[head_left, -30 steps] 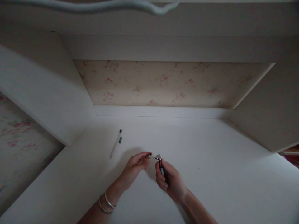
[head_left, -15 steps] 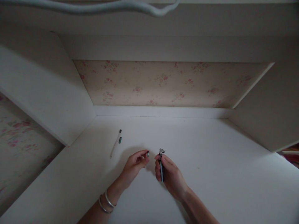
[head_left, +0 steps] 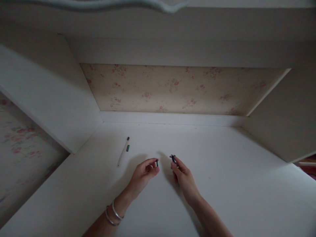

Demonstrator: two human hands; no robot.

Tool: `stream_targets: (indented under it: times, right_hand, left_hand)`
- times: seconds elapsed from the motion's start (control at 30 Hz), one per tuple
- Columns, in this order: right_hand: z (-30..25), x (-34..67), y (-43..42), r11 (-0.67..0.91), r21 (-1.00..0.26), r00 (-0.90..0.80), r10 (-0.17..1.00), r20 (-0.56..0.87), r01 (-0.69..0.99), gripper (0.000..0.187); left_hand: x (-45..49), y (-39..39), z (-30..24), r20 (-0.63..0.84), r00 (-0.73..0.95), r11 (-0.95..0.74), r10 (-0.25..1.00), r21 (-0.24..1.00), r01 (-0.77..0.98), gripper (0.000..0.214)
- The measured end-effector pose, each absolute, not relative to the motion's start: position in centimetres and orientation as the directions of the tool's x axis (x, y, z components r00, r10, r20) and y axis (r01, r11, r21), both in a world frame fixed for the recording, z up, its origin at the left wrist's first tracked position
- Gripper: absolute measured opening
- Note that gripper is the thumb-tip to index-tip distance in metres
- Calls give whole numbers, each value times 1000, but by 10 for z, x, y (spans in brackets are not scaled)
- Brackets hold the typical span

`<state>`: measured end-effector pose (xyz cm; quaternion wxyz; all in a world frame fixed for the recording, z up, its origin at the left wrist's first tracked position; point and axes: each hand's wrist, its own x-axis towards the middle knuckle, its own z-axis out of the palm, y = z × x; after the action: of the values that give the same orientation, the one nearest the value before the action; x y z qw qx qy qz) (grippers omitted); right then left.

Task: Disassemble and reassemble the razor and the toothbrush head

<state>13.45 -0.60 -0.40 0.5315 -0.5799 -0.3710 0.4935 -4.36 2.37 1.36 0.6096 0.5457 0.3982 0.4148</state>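
My left hand (head_left: 144,172), with two bangles on its wrist, pinches a small dark green razor cartridge (head_left: 157,163) between thumb and fingertips. Across a short gap, my right hand (head_left: 184,177) is closed around a razor handle (head_left: 173,159). Only the handle's dark and silver top shows past the fingers; its lower part is hidden. Both hands are just above the white desk (head_left: 222,184). Further back on the left lies a white toothbrush (head_left: 121,156) with a dark head. Right beside that head is another dark green cartridge (head_left: 127,148).
White side panels (head_left: 49,89) stand left and right of the desk. A low white ledge (head_left: 172,118) runs along the back, below floral wallpaper (head_left: 158,89). Overhead, a pale cable (head_left: 98,6) crosses the upper left. Reddish items (head_left: 307,166) show at the right edge.
My right hand has turned the razor handle, so its shaft, visible before, is now mostly behind the fingers. The cartridge in my left hand has rotated slightly, showing more green.
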Motion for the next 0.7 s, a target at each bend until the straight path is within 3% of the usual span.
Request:
stream_targets:
  times: [0.17,0.3,0.4,0.53,0.7]
  right_hand:
    - [-8,134,-4,-114,-992,267,956,-122,-46,50]
    - [-17,142,-1,25,-961,324,939,117,274,46]
    - [-22,145,-2,144,-862,224,933,282,487,43]
    - [-23,145,-5,178,-680,94,935,343,712,37]
    - [-23,143,-4,112,-543,86,942,325,833,32]
  left_hand:
    - [-44,23,15,-19,347,46,938,996,-72,40]
    - [-43,23,14,22,335,-12,942,999,-30,41]
    - [-41,22,13,106,280,-140,954,985,104,39]
    - [-41,17,15,335,128,-358,933,844,399,33]
    - [-44,13,16,486,96,-443,869,675,590,33]
